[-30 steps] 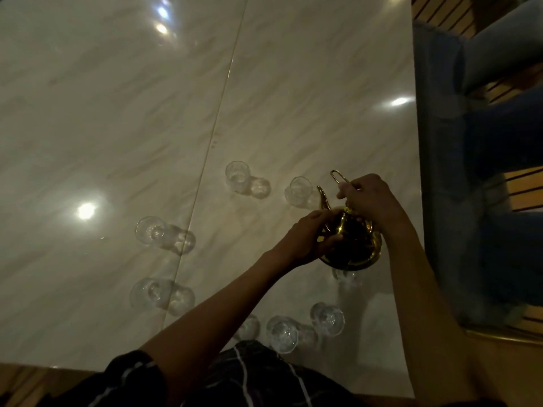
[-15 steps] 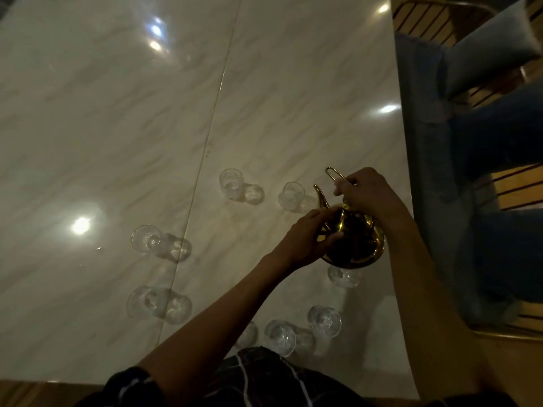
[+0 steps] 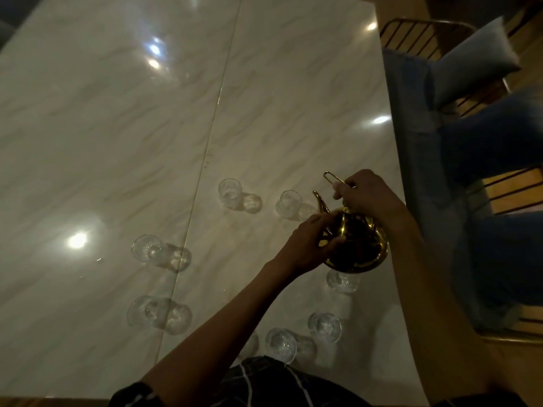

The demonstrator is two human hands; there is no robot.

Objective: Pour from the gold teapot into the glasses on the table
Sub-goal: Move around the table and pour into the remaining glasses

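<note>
The gold teapot [image 3: 357, 245] hangs above the marble table [image 3: 117, 127] at the right, its spout pointing away toward a small glass [image 3: 289, 202]. My right hand [image 3: 367, 195] grips the teapot's wire handle from above. My left hand [image 3: 305, 245] presses against the pot's left side near the lid. Several clear glasses stand in a loose ring: one [image 3: 230, 193] at the far middle, two on the left [image 3: 146, 248] [image 3: 145, 312], two near me [image 3: 280, 343] [image 3: 324, 326], and one [image 3: 342, 282] just under the pot.
The table's right edge runs beside blue cushioned chairs [image 3: 484, 148] with gold metal frames. A seam [image 3: 211, 136] splits the tabletop lengthwise. Ceiling lights glare off the glossy surface. My dark checked clothing [image 3: 264, 383] shows at the near edge.
The view has shifted slightly, so the table appears lower. Both hands keep the same hold on the teapot, which has barely moved relative to the glasses.
</note>
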